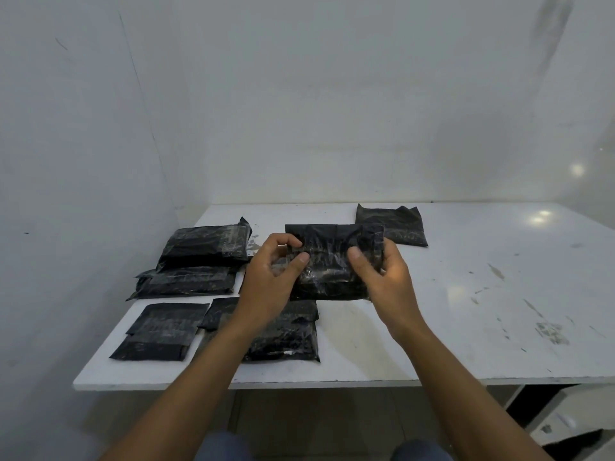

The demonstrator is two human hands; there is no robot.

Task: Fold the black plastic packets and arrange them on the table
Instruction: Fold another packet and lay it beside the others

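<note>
I am watching both hands clamping one black packet point(332, 264) over the white table point(466, 294): the left hand point(271, 281) is pinching its left edge, and the right hand point(382, 277) is curling round its right edge. That packet is hiding a corner of the far packet point(399, 227), and the left forearm point(206, 361) is covering part of the front-centre packet point(293, 331). Three more left packets point(186, 281) are lying near the wall, their folds too dark to read.

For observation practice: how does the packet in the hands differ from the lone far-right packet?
The held packet is gripped by the left hand and right hand; the lone packet lies untouched on the table. Held packet looks bulkier, lone packet flatter. Both are black plastic.
</note>
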